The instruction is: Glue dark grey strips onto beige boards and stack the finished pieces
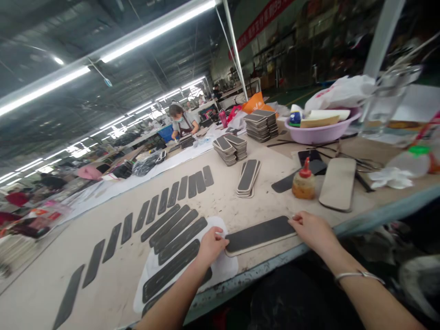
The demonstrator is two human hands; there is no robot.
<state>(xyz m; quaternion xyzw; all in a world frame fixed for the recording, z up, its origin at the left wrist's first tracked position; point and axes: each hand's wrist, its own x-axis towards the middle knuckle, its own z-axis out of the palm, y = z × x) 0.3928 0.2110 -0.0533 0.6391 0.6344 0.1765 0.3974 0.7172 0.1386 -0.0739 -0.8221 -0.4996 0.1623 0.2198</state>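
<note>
A long dark grey panel with rounded corners and a pale edge (259,234) lies near the table's front edge. At its left end my left hand (212,243) pinches the corner between thumb and fingers. My right hand (311,228), with a bracelet on the wrist, is closed on the opposite end. Left of it, several dark strips (180,250) rest side by side on a white sheet (231,266), partly hidden by my left forearm. More dark strips (127,228) run in a slanting row across the table. Beyond the panel stands a small bottle of amber liquid with a red nozzle (304,183).
Stacks of pale-edged panels (231,149) stand farther back, with a smaller pile (249,178) nearer. To the right are a beige panel (338,184), a purple basin (321,133) and a green-capped container (412,160). A masked person (185,123) works across the table.
</note>
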